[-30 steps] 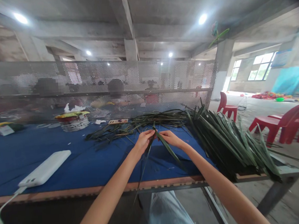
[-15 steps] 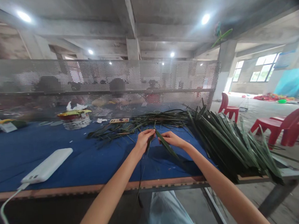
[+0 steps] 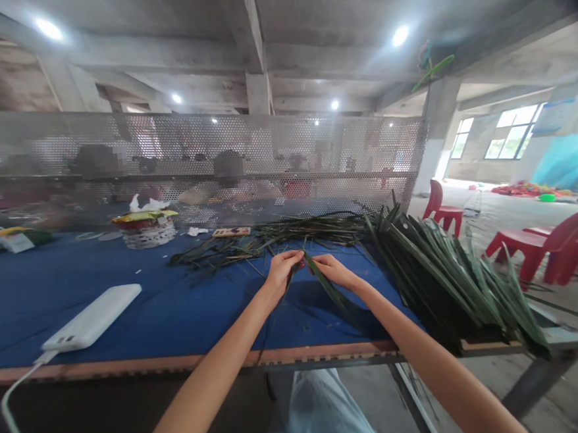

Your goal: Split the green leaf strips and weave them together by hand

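A long green leaf strip is folded between my hands above the blue tabletop, its loose end hanging toward the front edge. My left hand pinches it near the fold, thumb and fingertips pressed together. My right hand is closed at the strip's right side, with its fingertips partly hidden behind the leaf. To the right of my hands lies a thick pile of broad green leaves. Thinner leaf strips are scattered just beyond my hands.
A white power bank with a cable lies at left. Behind it stands a white woven basket with a yellow wrapper and tissue. A perforated metal screen runs along the back, with people beyond it. Red chairs stand at right.
Both hands stay together on the leaf strip, with only slight finger movement. The strip's hanging end has swung a little to the right.
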A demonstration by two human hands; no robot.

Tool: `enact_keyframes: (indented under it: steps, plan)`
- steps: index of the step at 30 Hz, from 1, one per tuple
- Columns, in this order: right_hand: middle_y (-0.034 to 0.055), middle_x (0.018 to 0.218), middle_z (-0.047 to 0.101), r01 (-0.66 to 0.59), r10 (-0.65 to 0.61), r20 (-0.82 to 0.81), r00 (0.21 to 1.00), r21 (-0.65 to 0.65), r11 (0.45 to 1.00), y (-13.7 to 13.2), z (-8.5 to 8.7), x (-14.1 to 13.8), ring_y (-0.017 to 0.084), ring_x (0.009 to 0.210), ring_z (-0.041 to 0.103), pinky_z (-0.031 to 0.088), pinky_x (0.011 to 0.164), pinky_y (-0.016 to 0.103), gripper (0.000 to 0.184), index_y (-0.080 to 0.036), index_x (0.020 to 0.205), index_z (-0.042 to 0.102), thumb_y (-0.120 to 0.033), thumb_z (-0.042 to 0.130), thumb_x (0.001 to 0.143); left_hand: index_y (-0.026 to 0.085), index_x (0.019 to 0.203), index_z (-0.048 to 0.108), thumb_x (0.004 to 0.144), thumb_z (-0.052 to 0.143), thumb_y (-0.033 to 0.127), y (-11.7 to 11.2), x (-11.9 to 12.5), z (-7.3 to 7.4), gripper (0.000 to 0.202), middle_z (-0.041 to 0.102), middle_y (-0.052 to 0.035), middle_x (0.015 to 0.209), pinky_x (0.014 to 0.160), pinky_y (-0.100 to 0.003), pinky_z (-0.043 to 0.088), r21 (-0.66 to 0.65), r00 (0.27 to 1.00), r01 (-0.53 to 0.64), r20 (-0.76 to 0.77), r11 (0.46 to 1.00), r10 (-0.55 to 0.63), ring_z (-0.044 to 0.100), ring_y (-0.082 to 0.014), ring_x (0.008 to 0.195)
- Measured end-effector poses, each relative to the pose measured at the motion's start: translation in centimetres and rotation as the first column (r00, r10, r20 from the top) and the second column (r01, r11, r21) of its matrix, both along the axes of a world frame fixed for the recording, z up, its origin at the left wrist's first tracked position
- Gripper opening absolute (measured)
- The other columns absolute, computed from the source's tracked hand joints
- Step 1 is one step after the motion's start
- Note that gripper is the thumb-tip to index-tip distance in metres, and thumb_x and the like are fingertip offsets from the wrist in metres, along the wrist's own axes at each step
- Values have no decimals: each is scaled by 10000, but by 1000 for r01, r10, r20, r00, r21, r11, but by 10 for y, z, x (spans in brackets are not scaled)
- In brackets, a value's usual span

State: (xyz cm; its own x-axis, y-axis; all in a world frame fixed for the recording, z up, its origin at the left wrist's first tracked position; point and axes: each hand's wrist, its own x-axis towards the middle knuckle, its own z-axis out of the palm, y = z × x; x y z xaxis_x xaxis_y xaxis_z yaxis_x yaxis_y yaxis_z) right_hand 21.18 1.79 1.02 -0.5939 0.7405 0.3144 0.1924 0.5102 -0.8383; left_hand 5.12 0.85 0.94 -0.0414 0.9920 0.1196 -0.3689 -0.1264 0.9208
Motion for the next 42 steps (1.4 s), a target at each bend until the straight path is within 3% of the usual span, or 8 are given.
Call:
enact_keyframes:
  steps: [8,13,20,26,34,42]
  plan:
    - [-42,573,407,-33,32,-32,999,-47,998,3,-1,2,89,542,341,275,507,218,473,-159,671,521,-611,479,801,130,614,703,481,858,286,0,2,-3,257,650,-26,583,630,-266,477,-9,1000,-20,9,1000,20,564,-113,539]
    - [-26,629,478,-12,9,-117,993,-20,1000,1,-1,-2,98,579,395,321,535,221,465,-150,737,552,-608,501,800,132,634,711,511,845,321,-3,1,-1,263,665,-40,596,625,-279,477,25,997,22,-70,999,-20,586,-136,551]
    - [-31,618,474,-7,2,-120,993,-40,999,3,-5,-5,95,557,393,319,528,220,395,-161,771,542,-542,466,840,145,644,725,563,813,300,-10,2,4,196,664,-28,595,556,-263,464,101,975,-45,-214,994,66,568,-135,521]
    - [-31,638,468,36,-38,-144,989,-11,999,2,-1,-2,98,582,398,324,542,220,345,-165,752,531,-493,465,836,140,743,739,510,838,243,-13,4,8,273,700,-32,718,646,-269,500,102,987,71,-151,992,-55,604,-131,599]
    - [-36,611,458,24,-25,-122,992,-8,1000,3,-3,-3,90,548,371,304,513,212,378,-154,771,568,-514,475,839,125,693,725,458,874,296,-8,2,4,326,670,-22,617,603,-259,489,53,991,-12,-130,998,19,576,-113,531]
    - [-23,620,497,-50,51,-107,993,3,999,5,-5,-1,100,543,415,344,506,214,392,-170,747,566,-539,470,836,112,641,710,423,874,221,-2,2,4,294,657,-10,576,588,-222,475,-18,999,-20,-48,1000,19,568,-89,508]
